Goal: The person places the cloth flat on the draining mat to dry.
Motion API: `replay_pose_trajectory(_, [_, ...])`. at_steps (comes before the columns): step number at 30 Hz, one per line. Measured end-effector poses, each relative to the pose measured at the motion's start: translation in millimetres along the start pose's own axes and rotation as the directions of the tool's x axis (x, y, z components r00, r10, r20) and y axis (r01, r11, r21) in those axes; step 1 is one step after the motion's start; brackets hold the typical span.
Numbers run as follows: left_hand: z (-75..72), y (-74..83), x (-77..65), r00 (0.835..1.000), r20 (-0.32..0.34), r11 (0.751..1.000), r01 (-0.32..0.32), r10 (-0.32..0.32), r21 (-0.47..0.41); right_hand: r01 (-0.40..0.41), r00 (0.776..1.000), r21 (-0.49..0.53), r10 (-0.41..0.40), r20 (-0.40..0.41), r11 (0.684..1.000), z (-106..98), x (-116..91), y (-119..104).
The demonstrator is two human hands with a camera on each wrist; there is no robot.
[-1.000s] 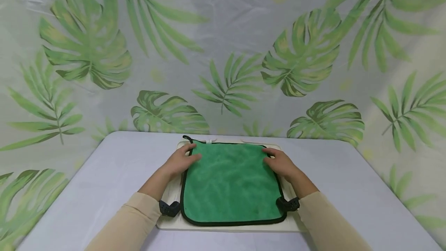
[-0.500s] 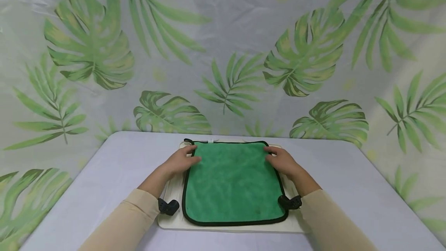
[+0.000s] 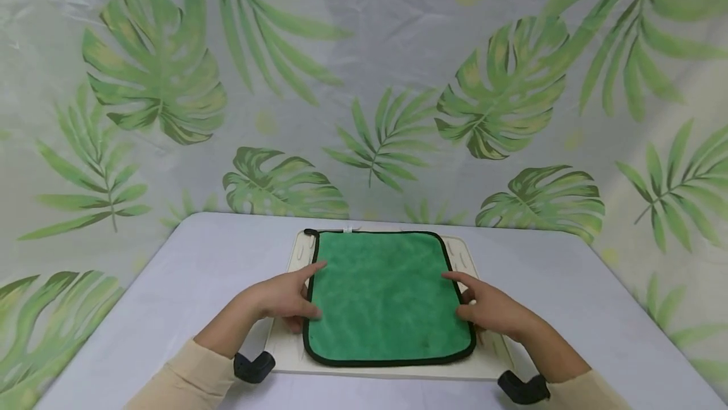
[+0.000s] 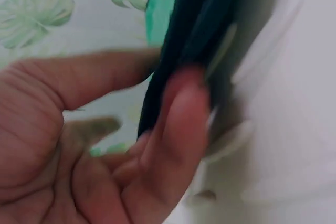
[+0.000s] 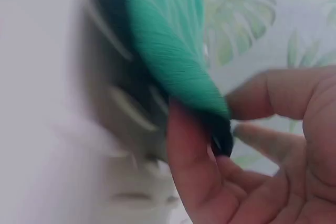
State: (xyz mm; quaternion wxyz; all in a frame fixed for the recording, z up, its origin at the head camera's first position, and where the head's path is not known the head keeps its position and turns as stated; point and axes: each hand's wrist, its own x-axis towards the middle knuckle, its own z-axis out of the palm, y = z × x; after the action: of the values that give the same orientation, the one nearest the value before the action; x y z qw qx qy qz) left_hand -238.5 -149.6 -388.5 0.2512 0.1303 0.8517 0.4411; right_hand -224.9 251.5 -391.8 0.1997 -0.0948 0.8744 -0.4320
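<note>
A green cleaning cloth with black edging lies spread over a cream tray with raised ridges. My left hand is at the cloth's left side edge, thumb and index finger spread apart along it. In the left wrist view the dark edging passes between my thumb and fingers. At the right side edge, my right hand has its thumb on top of the cloth. The right wrist view shows this edge lifted, with a finger underneath and the thumb opposite. A black hanging loop marks the cloth's far left corner.
The tray sits on a table covered in white. Behind stands a backdrop printed with green leaves. A black device is worn on my left wrist and a similar black device on my right.
Both hands have moved from the cloth's far corners toward me, down along its side edges. The tray's far corners now show uncovered by hands. The cloth stays nearly in place.
</note>
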Motion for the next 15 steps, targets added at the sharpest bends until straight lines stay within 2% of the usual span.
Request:
replay_pose_trajectory(2, [-1.6,-0.9,-11.5,0.998,0.066,0.999,0.011,-0.008,-0.048,-0.004,0.998,0.043,0.002,0.061,0.999,5,-12,6])
replay_pose_trajectory(4, [-3.8,-1.8,-19.6,0.996,0.085,0.996,0.018,-0.011,-0.085,-0.01,0.995,0.075,0.003,0.098,0.997,9,-19,11])
replay_pose_trajectory(7, [-4.8,-4.3,-24.6,0.996,0.091,0.994,0.029,-0.019,-0.108,-0.02,0.996,0.083,0.012,0.093,0.996,11,-27,17])
replay_pose_trajectory(12, [1.6,-6.6,-27.2,0.99,0.131,0.993,0.062,-0.048,-0.104,0.003,0.995,-0.023,0.0,0.1,1.0,7,-37,18])
replay_pose_trajectory(15, [5.2,-5.9,-30.4,0.994,0.083,0.996,0.08,-0.077,-0.04,0.005,0.995,-0.132,0.008,0.097,0.991,7,-42,14])
